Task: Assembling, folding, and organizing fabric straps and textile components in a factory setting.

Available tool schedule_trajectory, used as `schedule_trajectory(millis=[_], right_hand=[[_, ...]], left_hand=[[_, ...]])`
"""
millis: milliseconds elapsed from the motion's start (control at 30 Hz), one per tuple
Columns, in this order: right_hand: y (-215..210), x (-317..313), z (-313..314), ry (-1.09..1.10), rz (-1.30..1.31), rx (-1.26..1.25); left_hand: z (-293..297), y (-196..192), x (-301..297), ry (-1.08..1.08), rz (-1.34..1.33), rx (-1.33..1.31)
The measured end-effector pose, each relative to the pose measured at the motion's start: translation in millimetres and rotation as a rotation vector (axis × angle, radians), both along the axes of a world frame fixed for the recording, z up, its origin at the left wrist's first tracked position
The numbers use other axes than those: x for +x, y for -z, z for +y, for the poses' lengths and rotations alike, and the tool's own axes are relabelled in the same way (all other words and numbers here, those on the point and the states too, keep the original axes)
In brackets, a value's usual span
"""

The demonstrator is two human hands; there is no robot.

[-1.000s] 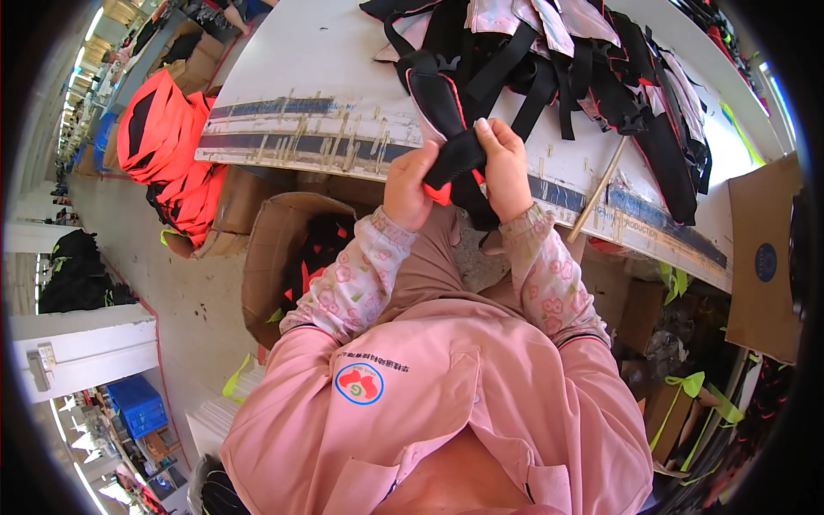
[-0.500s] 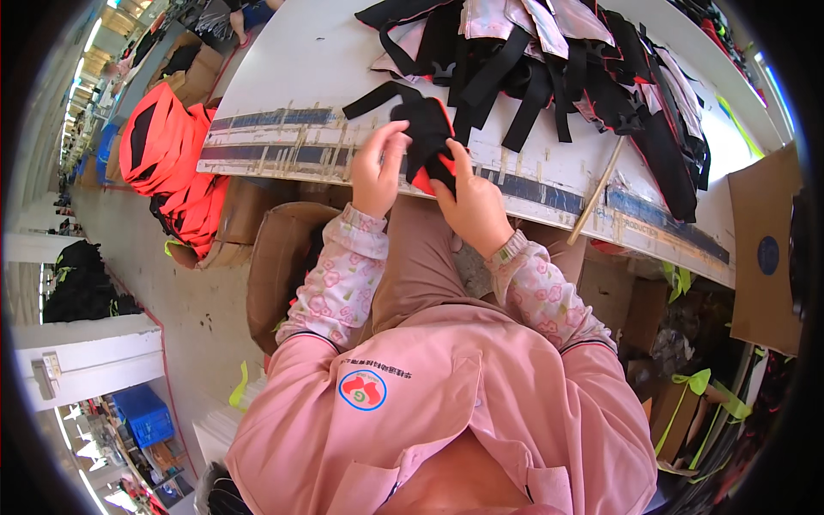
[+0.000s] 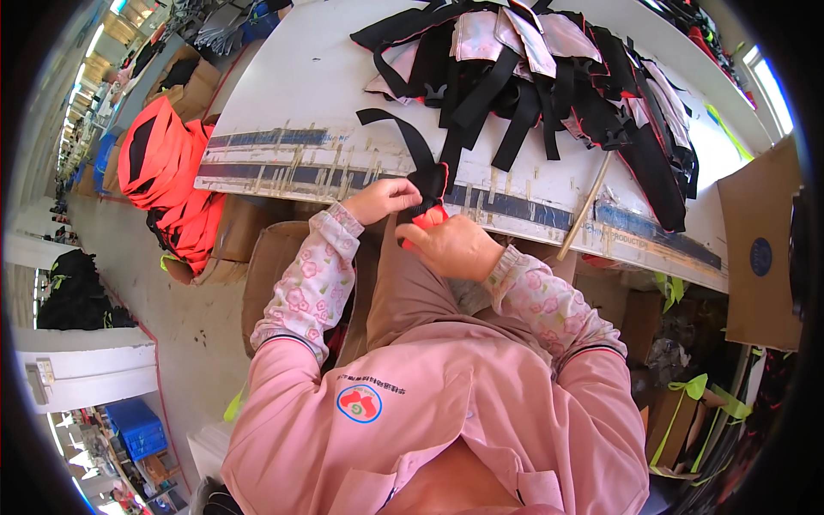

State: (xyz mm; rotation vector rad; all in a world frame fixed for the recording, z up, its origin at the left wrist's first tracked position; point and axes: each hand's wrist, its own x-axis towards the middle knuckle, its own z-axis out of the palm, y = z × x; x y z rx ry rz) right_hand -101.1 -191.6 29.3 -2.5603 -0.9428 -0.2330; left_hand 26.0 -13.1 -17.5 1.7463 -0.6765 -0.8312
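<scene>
At the table's near edge both hands hold a small black-and-red fabric piece [image 3: 432, 181], from which a black webbing strap curls back over the tabletop. My left hand [image 3: 384, 199] pinches its left side with the fingertips. My right hand [image 3: 457, 245] is closed around the lower red end, thumb on top. Part of the piece is hidden by the fingers. Farther back lies a heap of black straps [image 3: 489, 99] with plastic buckles and pale shiny fabric.
The white table [image 3: 300, 94] has worn tape along its front edge. A thin wooden stick [image 3: 586, 206] pokes past that edge. Bright orange fabric bundles [image 3: 167, 159] are stacked at left, and an open carton [image 3: 273, 266] stands beneath the table. A cardboard panel [image 3: 755, 240] rises at right.
Both hands have come down toward my body with the fabric piece. Its strap now trails behind it in a curve, and the right hand has turned to a more sideways grip.
</scene>
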Motion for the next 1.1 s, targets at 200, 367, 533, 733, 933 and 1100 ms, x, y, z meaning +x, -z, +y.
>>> schedule_trajectory(millis=[200, 367, 533, 733, 933, 1100], right_hand=[[11, 7, -9, 0.028, 0.005, -0.079], [1, 22, -5, 0.131, -0.087, -0.053], [0, 25, 9, 0.165, -0.014, 0.039], [-14, 17, 40, 0.108, 0.187, 0.636], [-42, -4, 63, -0.074, 0.413, 0.807], [-55, -9, 82, -0.228, 0.468, 0.807]], left_hand=[[-2, -1, -12, -0.099, -0.019, -0.137], [-12, -11, -12, -0.453, 0.231, -0.553], [-15, -15, 0, -0.397, 0.171, -0.333], [32, -1, 55, -1.114, -0.600, -0.017], [102, -18, 85, -1.262, -0.708, 0.035], [161, -28, 87, -1.324, -0.783, 0.093]])
